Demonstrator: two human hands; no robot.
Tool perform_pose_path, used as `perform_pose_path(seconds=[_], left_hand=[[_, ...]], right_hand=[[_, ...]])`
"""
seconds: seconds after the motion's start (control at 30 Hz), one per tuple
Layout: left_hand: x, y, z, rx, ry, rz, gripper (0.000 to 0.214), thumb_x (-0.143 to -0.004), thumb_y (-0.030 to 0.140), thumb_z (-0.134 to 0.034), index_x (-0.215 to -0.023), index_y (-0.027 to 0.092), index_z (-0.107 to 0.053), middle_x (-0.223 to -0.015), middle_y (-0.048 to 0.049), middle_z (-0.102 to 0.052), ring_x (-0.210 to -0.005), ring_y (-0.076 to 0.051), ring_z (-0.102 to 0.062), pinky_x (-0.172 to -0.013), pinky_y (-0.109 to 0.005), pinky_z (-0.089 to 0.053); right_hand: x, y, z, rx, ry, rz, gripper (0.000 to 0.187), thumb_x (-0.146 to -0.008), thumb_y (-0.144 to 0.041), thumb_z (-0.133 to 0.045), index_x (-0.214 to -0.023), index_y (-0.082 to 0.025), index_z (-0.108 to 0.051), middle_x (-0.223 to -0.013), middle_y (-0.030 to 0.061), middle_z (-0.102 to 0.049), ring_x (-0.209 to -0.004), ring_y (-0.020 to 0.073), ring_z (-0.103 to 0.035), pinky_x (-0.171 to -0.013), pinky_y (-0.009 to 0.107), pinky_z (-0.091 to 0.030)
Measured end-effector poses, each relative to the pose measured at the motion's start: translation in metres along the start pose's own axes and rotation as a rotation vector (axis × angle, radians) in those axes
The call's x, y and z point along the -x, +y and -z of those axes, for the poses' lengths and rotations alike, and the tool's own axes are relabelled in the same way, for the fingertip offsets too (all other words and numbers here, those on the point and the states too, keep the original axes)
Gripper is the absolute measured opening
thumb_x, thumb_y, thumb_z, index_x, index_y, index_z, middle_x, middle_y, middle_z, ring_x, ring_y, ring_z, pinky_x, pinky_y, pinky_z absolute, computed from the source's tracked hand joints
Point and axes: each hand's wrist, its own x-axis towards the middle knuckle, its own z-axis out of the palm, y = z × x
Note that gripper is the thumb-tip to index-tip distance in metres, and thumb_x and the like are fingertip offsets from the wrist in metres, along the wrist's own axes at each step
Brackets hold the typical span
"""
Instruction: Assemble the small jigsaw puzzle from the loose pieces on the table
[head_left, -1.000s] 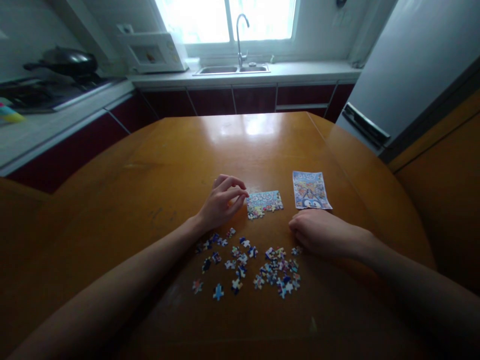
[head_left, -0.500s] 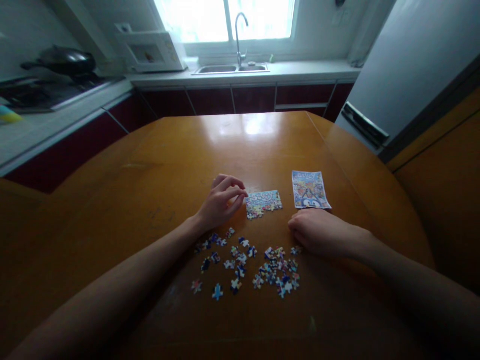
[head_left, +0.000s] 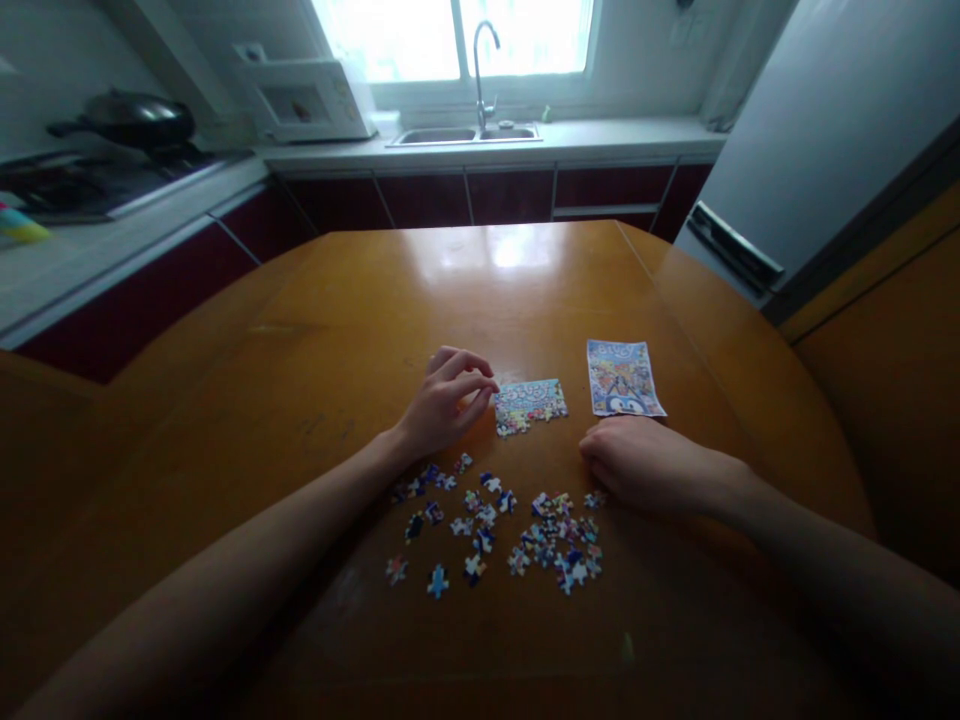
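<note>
A partly joined strip of jigsaw (head_left: 530, 403) lies on the wooden table (head_left: 360, 330). My left hand (head_left: 444, 400) rests just left of it, fingers curled and pinched together at the strip's left edge; anything held there is too small to see. My right hand (head_left: 637, 462) lies knuckles-up on the table, fingers curled under, right below the colourful reference picture (head_left: 622, 377). Several loose puzzle pieces (head_left: 495, 525) are scattered in front of both hands.
Beyond the table runs a kitchen counter with a sink and tap (head_left: 480, 100), a microwave (head_left: 304, 100) and a wok on the hob (head_left: 135, 120). A grey fridge (head_left: 810, 140) stands at the right, with a wooden panel (head_left: 900, 350) beside it.
Nothing has visibly moved on the table. Only the view shifts slightly.
</note>
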Motion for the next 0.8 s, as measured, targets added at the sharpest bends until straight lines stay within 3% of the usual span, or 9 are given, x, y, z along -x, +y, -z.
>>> perform_pose_path(seconds=[0.8], left_hand=[[0.0021,-0.0018,-0.0002,0.0,-0.018,0.023,0.011,-0.089,0.02,-0.061,-0.089,0.024,-0.071,-0.098,-0.003,-0.064,-0.096,-0.019,-0.051,-0.087,-0.039,-0.044]], right_hand=[[0.0016,0.0002,0.0012,-0.009,0.003,0.001,0.023,-0.085,-0.014,-0.047,-0.078,-0.015,-0.069,-0.085,0.0109,-0.073,-0.081,0.0213,-0.068,-0.074,0.031,-0.044]])
